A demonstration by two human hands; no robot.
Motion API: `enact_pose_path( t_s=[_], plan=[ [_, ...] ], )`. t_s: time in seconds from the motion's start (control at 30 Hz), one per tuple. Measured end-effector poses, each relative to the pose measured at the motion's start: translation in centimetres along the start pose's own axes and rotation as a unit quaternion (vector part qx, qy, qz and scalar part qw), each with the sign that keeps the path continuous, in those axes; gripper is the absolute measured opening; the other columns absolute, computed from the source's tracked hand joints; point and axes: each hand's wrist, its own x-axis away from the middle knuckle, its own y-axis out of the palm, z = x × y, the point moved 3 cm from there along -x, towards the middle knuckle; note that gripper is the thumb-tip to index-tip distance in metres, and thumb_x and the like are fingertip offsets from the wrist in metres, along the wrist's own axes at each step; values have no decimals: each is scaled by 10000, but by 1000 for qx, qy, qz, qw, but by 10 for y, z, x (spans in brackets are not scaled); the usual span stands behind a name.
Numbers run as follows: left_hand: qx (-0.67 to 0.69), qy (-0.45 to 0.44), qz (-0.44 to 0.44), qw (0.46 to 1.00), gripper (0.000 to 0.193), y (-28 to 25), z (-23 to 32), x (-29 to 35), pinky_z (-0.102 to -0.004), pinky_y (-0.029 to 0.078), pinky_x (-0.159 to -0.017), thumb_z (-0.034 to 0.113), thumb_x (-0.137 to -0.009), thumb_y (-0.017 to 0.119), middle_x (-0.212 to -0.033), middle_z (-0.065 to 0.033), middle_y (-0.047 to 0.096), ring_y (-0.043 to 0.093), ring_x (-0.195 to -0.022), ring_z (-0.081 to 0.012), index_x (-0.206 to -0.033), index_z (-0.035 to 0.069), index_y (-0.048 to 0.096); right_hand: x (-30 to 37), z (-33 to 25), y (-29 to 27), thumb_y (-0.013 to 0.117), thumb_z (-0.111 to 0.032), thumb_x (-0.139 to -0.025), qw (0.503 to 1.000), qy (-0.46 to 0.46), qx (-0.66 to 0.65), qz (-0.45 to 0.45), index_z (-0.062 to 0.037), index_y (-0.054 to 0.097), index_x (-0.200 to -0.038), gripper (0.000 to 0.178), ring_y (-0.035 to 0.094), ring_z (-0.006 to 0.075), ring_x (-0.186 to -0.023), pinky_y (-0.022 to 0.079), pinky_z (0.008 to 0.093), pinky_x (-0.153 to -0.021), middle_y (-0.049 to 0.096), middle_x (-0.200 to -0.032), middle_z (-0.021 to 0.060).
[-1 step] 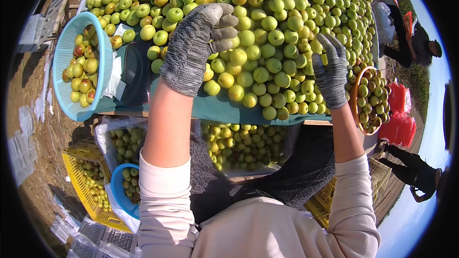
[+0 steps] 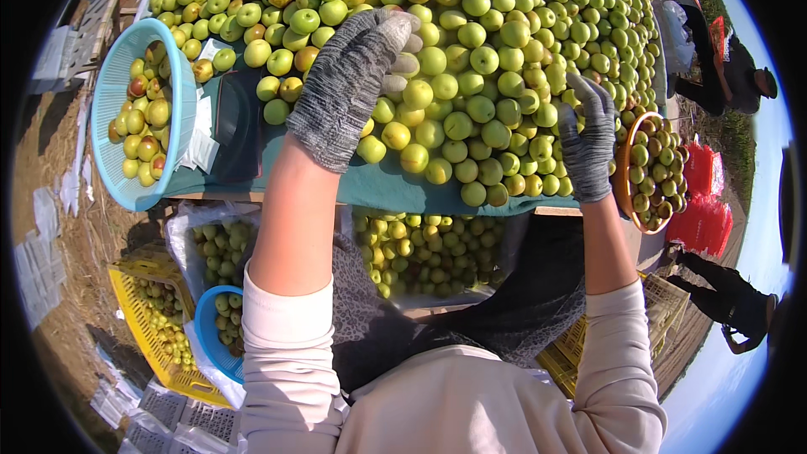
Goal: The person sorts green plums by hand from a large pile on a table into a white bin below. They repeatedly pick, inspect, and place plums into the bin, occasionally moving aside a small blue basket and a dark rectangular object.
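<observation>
A broad heap of round, jujube-like green fruits [image 2: 458, 126], some blushed brown or yellow, covers the sloping teal cloth [image 2: 395, 185] in front of me. Over its left part is my left hand [image 2: 349, 84] in a grey knit glove, fingers curled inward. A reddish bit shows by its fingertips, but what they hold is hidden. My right hand [image 2: 588, 139], gloved alike, is at the heap's right near edge, thumb and fingers apart with no fruit seen in them. Close beside it stands an orange-rimmed basket [image 2: 624, 176] of browner fruits.
At the left is a light-blue plastic basket [image 2: 108, 143] of blushed fruits. Below the table edge are a yellow crate [image 2: 139, 319], a blue bowl [image 2: 206, 328] and more fruit in clear lining. Red bags [image 2: 704, 223] and two people in dark clothes are off to the right.
My right hand has drawn slightly nearer to me. My left hand has turned a little, its fingers more tucked in. A few fruits in front have shifted.
</observation>
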Motion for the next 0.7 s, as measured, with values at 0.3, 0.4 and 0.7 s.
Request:
enact_pose_path(
  t_s=[0.3,0.4,0.7],
  plan=[
    [-652,6,27,757,269,11,5,44,-440,482,-886,291,-905,603,-1026,-178,627,617,-964,-340,-1039,59,615,116,-24,8,569,-57,-913,951,176,-246,-60,-17,600,-1166,258,595,166,-942,490,319,-871,635,-1041,72],
    [-654,-67,-6,754,264,17,-1,63,-428,485,-883,317,-906,587,-1044,-152,637,620,-982,-316,-1028,86,628,77,-64,22,609,-42,-848,987,-11,-123,-99,-51,615,-1160,313,620,262,-953,500,347,-866,646,-1051,119],
    [-688,-72,-125,711,364,39,-16,86,-429,496,-897,339,-932,502,-1120,-186,611,614,-1043,-315,-1150,50,546,-54,-146,109,575,-338,-870,958,-79,183,-207,-55,562,-1224,454,535,303,-1122,452,413,-948,566,-1189,141]
  ],
)
